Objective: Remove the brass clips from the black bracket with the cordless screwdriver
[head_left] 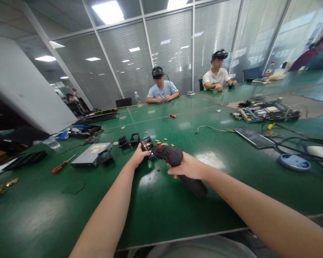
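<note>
My right hand (187, 166) is wrapped round a black cordless screwdriver (172, 156) with a red mark on its body. Its front end points away to the left, at a small dark housing with brass-coloured parts inside (147, 144). My left hand (139, 156) grips that housing by its near left side; the thumb lies along its edge. Whether the tool's tip touches the parts is hidden. Several small brass pieces (165, 144) lie just beyond the tool. Two black square frames (123, 142) stand left of the housing. A small metal bit (158, 167) rests below it.
Left on the green table (102, 215) lie a silver disc drive (93, 154), another black frame (106, 157) and an orange screwdriver (60, 166). Rightward are a phone (254, 137), black cables, a blue oval object (294, 162) and circuit boards (269, 111). Two people sit opposite.
</note>
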Tool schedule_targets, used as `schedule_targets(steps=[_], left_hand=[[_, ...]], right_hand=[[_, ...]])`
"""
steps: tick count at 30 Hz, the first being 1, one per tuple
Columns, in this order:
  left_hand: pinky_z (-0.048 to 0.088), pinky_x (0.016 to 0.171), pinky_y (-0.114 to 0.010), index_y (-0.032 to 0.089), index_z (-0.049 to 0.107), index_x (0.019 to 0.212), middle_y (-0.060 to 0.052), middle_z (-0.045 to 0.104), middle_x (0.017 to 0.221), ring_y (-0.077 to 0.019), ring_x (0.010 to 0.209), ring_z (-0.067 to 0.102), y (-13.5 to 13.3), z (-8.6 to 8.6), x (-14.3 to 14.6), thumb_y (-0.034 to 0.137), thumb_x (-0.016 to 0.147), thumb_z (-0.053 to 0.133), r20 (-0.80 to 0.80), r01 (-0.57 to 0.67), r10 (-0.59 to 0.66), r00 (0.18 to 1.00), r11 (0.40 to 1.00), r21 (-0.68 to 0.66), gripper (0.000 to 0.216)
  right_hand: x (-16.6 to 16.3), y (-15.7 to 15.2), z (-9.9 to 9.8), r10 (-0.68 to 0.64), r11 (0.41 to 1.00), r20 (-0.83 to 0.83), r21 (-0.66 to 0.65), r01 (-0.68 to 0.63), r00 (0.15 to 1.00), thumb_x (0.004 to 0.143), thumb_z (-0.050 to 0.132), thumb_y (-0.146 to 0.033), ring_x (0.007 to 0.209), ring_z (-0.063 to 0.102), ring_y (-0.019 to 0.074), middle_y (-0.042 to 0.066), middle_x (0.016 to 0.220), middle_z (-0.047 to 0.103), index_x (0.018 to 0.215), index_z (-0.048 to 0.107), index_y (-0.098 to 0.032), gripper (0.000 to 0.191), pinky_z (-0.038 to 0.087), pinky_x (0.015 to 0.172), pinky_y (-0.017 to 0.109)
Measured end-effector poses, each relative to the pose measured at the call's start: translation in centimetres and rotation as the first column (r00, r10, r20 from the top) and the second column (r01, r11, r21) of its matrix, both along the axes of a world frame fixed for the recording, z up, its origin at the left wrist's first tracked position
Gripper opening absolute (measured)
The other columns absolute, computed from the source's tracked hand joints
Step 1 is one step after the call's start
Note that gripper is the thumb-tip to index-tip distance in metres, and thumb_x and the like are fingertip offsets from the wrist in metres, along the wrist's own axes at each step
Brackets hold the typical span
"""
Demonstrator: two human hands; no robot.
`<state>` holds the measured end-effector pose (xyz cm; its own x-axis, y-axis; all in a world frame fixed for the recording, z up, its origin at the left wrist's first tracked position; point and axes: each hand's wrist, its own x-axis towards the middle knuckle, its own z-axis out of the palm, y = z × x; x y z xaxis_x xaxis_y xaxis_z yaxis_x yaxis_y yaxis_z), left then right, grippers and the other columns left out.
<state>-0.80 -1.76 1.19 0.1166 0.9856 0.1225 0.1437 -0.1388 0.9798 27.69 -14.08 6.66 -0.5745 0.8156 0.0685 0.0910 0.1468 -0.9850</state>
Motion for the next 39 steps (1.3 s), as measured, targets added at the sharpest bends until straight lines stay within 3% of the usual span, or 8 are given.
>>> schedule_targets(steps=[25,39], left_hand=[[0.045,0.109,-0.048,0.020,0.055,0.124,-0.006,0.069,0.117,-0.0246,0.107,0.066,1.0,-1.1,-0.3,0.020,0.064,0.076,-0.028,-0.040,0.041,0.999,0.998,0.037,0.063],[0.045,0.108,-0.047,0.019,0.057,0.120,-0.006,0.069,0.114,-0.0250,0.106,0.066,0.8,-0.7,0.1,0.019,0.062,0.075,-0.028,-0.095,0.095,0.995,0.995,0.028,0.061]], right_hand=[[0.0,-0.2,0.3,-0.004,1.000,0.009,-0.001,0.004,1.000,0.071,0.077,-0.021,0.060,0.065,0.0175,0.000,0.075,0.066,0.091,0.061,-0.019,0.025,0.049,0.058,0.029],[-0.1,0.0,0.0,-0.002,1.000,-0.011,-0.002,0.002,1.000,0.071,0.077,-0.023,0.060,0.066,0.0182,0.000,0.074,0.066,0.093,0.062,-0.019,0.027,0.051,0.057,0.029]])
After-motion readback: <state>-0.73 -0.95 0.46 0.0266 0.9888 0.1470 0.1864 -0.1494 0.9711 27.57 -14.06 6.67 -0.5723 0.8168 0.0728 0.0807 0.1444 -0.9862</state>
